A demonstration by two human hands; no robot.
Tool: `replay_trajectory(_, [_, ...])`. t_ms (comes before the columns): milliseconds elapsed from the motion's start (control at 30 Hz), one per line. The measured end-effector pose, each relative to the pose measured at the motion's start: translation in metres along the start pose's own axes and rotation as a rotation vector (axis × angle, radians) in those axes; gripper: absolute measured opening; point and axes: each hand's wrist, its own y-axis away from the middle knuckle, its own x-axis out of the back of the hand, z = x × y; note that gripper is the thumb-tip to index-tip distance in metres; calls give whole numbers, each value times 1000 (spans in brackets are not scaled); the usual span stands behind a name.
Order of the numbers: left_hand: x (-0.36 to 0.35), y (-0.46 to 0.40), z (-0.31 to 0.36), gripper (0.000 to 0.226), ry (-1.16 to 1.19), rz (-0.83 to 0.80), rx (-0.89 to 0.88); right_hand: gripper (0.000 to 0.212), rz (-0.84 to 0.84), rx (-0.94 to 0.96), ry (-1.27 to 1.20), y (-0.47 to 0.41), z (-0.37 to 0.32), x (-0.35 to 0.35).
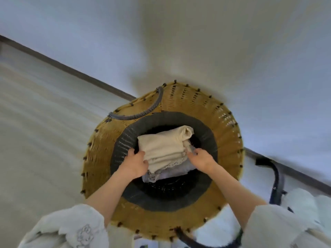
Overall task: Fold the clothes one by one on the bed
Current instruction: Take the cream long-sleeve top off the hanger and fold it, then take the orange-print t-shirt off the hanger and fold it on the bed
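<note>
Fingers of the left hand (135, 162) curl over the near-left edge of a folded cream garment (164, 149), thumb on top, so that hand is gripping cloth; across the bundle the right hand (201, 158) pinches the opposite edge where the cream layer meets a lace trim (176, 162). Between the two hands the cream piece lies in soft, thick folds, its far end rolled over on itself. Directly beneath it, nearer the wrists, a pale lilac garment (166, 174) with a scalloped border shows, and the right fingertips may be catching that layer too; I cannot tell for certain. Both pieces sit deep inside a round woven laundry basket (223, 126), dark at the inner band and yellow toward the rim, with a grey handle (143, 111) beyond the left hand. The cloth looks light, limp and not slippery, so it should lift easily but will sag and unroll if held only at the corners; taking the cream piece alone by two edges seems the safer hold, leaving the lilac one behind. The bed is not in view.
</note>
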Motion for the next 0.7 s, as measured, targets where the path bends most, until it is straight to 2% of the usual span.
replay_trajectory(100, [46,72,24,42,6,-83,-76,31,-75,76,67,76,-24,30])
replay_trajectory(267, [113,214,74,28,81,128,-225,36,-23,209,-54,224,-68,87])
replay_trajectory(367, [140,305,97,20,246,160,-316,39,32,330,72,324,-83,116])
replay_trajectory(433, [155,353,110,23,314,211,-398,40,88,394,144,378,-87,130])
replay_trajectory(533, [169,428,125,25,298,255,-506,33,158,450,185,458,-82,142])
replay_trajectory(700, [160,541,130,20,296,265,-660,30,275,509,95,572,-48,133])
